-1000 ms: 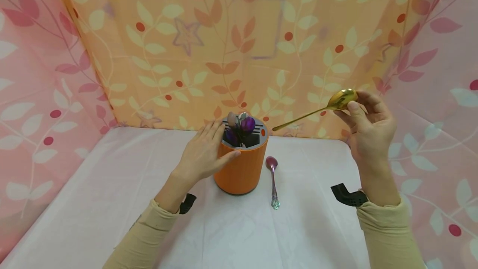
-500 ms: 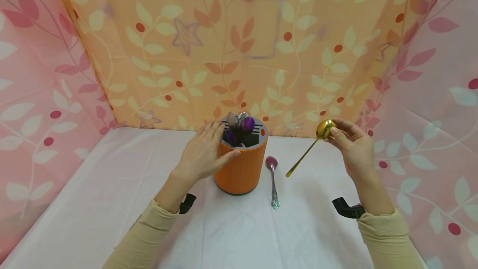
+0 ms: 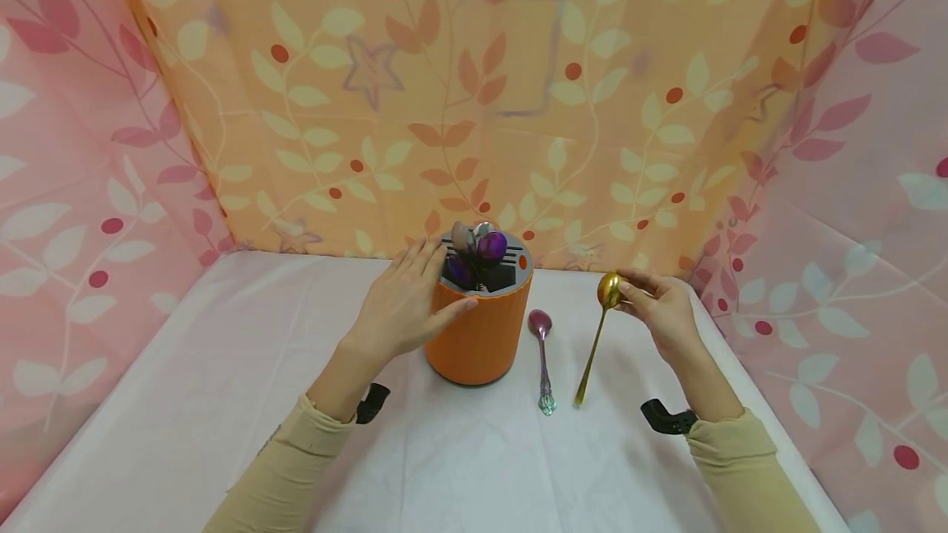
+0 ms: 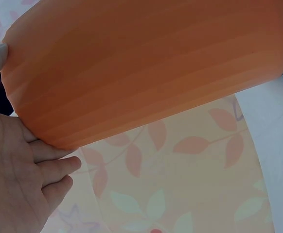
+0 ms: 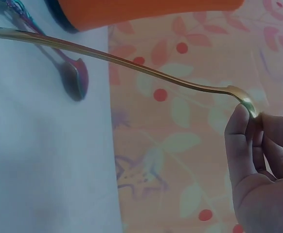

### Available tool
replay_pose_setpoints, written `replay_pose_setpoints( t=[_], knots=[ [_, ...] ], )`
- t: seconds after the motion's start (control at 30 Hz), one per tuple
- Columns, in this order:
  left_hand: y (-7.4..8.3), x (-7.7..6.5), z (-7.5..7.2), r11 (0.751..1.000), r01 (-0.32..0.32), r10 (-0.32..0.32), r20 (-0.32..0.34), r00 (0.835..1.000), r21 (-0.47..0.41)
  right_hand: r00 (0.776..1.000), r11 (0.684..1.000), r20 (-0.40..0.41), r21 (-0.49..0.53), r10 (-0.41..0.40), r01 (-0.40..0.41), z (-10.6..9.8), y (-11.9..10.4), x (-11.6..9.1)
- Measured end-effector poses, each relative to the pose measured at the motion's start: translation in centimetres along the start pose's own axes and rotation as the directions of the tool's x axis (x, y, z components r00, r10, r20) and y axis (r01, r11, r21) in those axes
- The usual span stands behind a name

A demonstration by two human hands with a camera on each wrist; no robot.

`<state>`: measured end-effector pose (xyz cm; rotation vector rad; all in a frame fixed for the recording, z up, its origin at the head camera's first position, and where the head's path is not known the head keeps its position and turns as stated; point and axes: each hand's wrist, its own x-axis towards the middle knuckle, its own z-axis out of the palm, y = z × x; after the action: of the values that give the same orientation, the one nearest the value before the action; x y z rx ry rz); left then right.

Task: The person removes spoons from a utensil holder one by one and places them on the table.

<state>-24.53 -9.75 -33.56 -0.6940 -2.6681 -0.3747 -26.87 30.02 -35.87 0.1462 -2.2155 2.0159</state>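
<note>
Holder, orange, qty 1 (image 3: 477,340): upright on the surface (image 3: 459,475), approx. mid-scene, w/ ribbed wall. We note a grey slotted top (image 3: 522,276) w/ a red oval at its right edge.

Spoon bowls (image 3: 491,247), qty several: in the holder, bowls up, purple & silvery; they overlap, so we can't give an exact no.

Left hand (image 3: 403,298): at the holder's left side. Grip: fingers straight, laid along the left rim, thumb reaching across the near rim; steadied against the holder, not wrapped round it. In the left wrist view we see thumb & some fingers touching the rim.

Gold spoon, qty 1 (image 3: 607,296): right of the holder, bowl far, handle slanting down toward the near side. We can't tell if the handle tip touches the surface.

Right hand (image 3: 662,315): right of the gold spoon. Grip: thumb & fingers closed in a pinch on the bowl's edge; nothing else held.

Pink-purple spoon, qty 1 (image 3: 541,326): lying flat betw. holder & gold spoon, bowl far, ornate handle end near, w/ greenish tint.

Misc.: surface cloth white; beige sleeves (image 3: 289,467), qty 2; leaf-print backdrop (image 3: 444,105), yellow-orange, far side; pink leaf-print cloths (image 3: 67,187) left & right.
</note>
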Motion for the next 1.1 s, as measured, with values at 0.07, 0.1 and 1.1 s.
replay_pose_setpoints(
  t=[0.07, 0.1, 1.1],
  knots=[
    [0.0, 0.0, 0.0, 1.0, 0.0, 0.0, -0.002, 1.0, -0.001, 1.0, 1.0, 0.013, -0.014, 0.015, -0.014, 0.1, 0.6, 0.2],
    [0.1, 0.0, 0.0, 1.0, -0.001, 0.001, -0.002, 1.0, -0.001, 1.0, 1.0, 0.015, -0.01, 0.025, -0.024, 0.3, 0.8, 0.3],
    [0.2, -0.1, -0.1, 1.0, 0.004, -0.004, 0.003, 1.0, 0.004, 0.988, 0.972, 0.034, -0.187, 0.153, -0.144, 2.6, 9.6, 5.4]
  ],
)
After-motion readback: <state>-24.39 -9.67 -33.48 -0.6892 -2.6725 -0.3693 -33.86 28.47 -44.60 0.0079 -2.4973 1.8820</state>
